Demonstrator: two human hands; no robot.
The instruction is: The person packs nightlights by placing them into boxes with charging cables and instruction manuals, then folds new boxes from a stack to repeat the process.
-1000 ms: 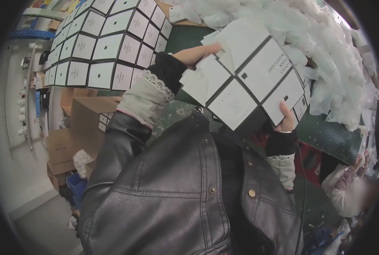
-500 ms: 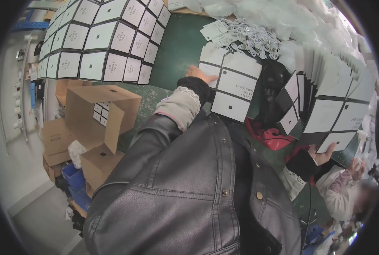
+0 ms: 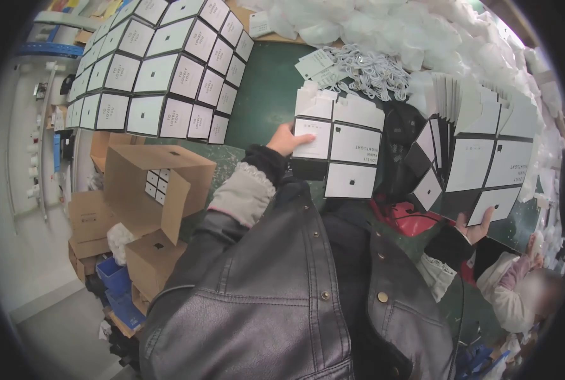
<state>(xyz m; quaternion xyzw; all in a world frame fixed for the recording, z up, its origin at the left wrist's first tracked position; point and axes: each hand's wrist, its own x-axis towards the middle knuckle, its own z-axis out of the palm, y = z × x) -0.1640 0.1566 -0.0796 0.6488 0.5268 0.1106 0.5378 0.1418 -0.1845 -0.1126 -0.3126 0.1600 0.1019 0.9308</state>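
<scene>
My left hand (image 3: pixel 287 139) grips the left edge of a flat, unfolded white-and-black box blank (image 3: pixel 353 144), thumb on its face and fingers out of sight beneath. The blank lies in front of my body, printed "Lovely Fawn Nightlight" and upside down to me. At the right, my right hand (image 3: pixel 476 227) is closed round the lower edge of a thick stack of the same box blanks (image 3: pixel 469 166), whose top edges fan apart. Partly folded panels (image 3: pixel 427 189) stand at the left of that stack.
Finished boxes (image 3: pixel 180 118) are piled at the far left of the green table (image 3: pixel 257 82). White cables (image 3: pixel 377 73) lie behind the blank, near bagged white items (image 3: pixel 384 25). An open carton (image 3: pixel 197 166) stands left; a red bag (image 3: pixel 406 218) lies between my arms. Another person (image 3: pixel 510 288) is at right.
The blank under my left hand has shifted slightly toward me and turned a little straighter, with the hand moving along. My right hand stays on the stack.
</scene>
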